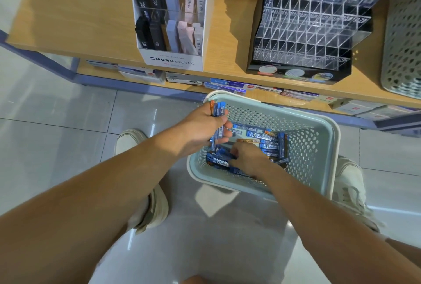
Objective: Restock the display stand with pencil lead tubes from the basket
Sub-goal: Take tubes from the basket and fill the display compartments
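Note:
A pale green perforated basket (319, 129) stands on the floor below the shelf, holding several blue and brown pencil lead tubes (266, 140). My left hand (200, 129) hovers over the basket's left side and grips a small bundle of tubes (218, 109), their tops sticking up above my fingers. My right hand (248, 156) is down inside the basket, fingers curled on a blue tube (219, 162) lying at the bottom. The clear acrylic display stand (305, 33) sits on the wooden shelf above, with mostly bare slots and a few tubes in its top row.
A white MONO graph MG cardboard display (173, 60) with black, grey and pink lead cases stands left of the acrylic stand. A second perforated basket (403, 44) sits at the shelf's right end. Boxed stationery lies on the lower shelf (227, 84). My shoes flank the basket.

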